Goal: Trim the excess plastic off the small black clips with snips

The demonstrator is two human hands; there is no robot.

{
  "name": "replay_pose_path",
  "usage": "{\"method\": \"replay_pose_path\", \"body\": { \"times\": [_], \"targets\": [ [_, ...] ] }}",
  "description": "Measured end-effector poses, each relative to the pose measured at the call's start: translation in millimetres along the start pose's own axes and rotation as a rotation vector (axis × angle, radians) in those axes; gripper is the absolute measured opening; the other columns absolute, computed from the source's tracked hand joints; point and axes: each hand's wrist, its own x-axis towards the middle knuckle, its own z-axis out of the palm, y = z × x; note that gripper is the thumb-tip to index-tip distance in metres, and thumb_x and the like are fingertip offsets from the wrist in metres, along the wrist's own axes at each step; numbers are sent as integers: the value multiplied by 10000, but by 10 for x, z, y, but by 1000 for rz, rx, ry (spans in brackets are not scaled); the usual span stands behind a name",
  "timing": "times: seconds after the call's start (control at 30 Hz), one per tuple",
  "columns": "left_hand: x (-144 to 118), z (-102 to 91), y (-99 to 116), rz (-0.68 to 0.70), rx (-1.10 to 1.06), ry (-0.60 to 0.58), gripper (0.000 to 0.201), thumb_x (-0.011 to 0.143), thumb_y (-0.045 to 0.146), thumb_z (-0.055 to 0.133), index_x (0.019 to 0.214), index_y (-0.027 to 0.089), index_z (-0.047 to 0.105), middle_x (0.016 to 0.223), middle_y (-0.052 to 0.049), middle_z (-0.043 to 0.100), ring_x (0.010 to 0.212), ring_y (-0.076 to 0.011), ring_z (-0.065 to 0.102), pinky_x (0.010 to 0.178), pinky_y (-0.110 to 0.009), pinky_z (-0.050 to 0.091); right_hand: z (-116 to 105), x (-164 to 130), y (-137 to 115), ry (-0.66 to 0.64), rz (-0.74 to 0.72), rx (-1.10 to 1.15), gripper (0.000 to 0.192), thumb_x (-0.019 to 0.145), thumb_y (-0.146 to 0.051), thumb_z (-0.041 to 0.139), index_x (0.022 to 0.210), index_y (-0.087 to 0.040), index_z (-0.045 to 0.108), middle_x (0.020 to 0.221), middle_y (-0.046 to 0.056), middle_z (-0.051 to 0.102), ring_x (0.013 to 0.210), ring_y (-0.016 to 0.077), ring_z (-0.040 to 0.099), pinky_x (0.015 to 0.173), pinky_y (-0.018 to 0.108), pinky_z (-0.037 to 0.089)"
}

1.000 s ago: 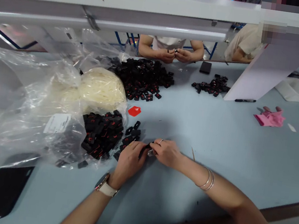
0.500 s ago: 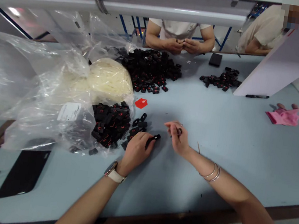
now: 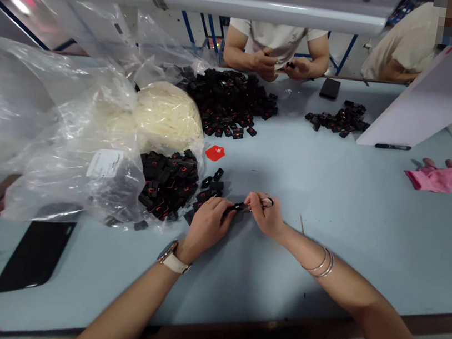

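At the near left a black phone [image 3: 35, 256] lies flat on the pale blue table [image 3: 330, 206], and to its right a clear plastic bag [image 3: 66, 136] spills small black tags [image 3: 169, 184]. Just right of that heap, the left hand [image 3: 203, 225] pinches one black tag [image 3: 232, 207] at its fingertips. The right hand [image 3: 266, 215] meets it, fingers pinched on a thin loop [image 3: 267, 201] touching the tag's right end.

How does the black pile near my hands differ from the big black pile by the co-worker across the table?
The near pile is smaller and lies partly under the clear plastic bag; the far pile is larger and lies uncovered on the table. The near pile is beside the left hand; the far pile lies in front of the co-worker's hands. Both are small black pieces with red marks.
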Motion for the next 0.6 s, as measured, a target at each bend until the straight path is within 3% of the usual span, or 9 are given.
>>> {"method": "replay_pose_path", "body": {
  "times": [0.23,0.6],
  "targets": [
    [12,-18,26,6,9,7,168,925,250,443,889,172,588,815,-77,636,788,-225,594,707,-359,507,14,11,6,-12,-85,-95,476,951,-474,285,695,-196,574,640,20,600,622,124,554,642,235,419],
    [7,4,12,-4,15,-11,142,919,238,462,884,175,585,824,-77,639,785,-225,587,704,-360,499,33,22,40,-85,-120,-291,497,973,-449,233,671,-199,539,643,36,606,614,137,546,634,256,398]
  ]
}}
